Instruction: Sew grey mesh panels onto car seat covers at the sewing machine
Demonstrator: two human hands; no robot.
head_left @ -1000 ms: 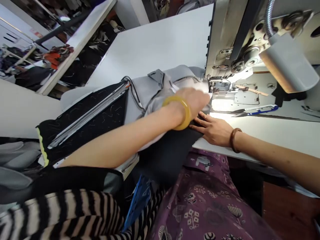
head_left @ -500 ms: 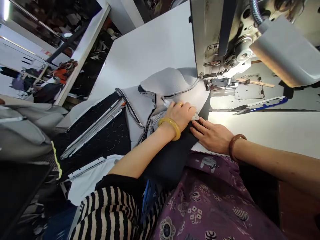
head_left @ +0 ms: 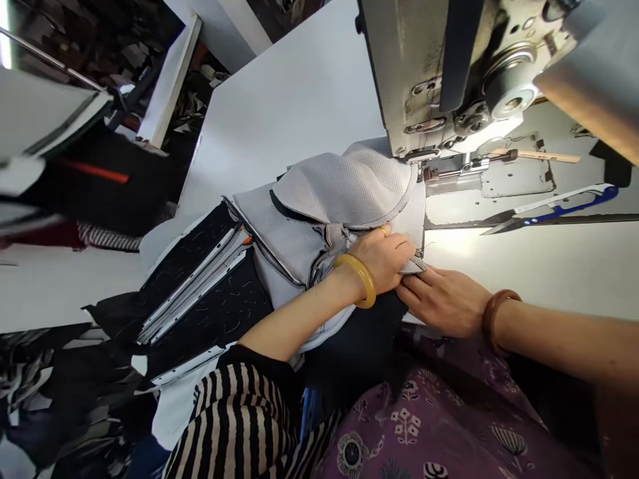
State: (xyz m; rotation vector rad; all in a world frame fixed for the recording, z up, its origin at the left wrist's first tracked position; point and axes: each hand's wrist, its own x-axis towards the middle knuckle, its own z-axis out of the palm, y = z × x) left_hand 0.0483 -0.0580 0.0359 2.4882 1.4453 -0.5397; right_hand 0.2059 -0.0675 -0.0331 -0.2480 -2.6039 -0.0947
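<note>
A grey mesh fabric piece (head_left: 344, 189) lies bunched on the white table in front of the sewing machine (head_left: 449, 80). My left hand (head_left: 384, 256), with a yellow bangle and a ring, presses down on the grey fabric's near edge with fingers curled on it. Right beside it, my right hand (head_left: 442, 299), wearing a brown bangle, pinches the same fabric corner at the table's front edge. Dark fabric (head_left: 349, 346) hangs below both hands. The presser foot (head_left: 432, 169) sits just beyond the fabric.
Blue-handled thread snips (head_left: 554, 206) lie on the table to the right of the needle area. Black pieces with white trim (head_left: 204, 279) are stacked at the left. The white table (head_left: 284, 113) stretches back behind the machine. Shelving stands at the far left.
Both hands have pulled back from the presser foot toward the table's front edge. The grey fabric has bunched up higher by the machine. The camera has moved closer and left.
</note>
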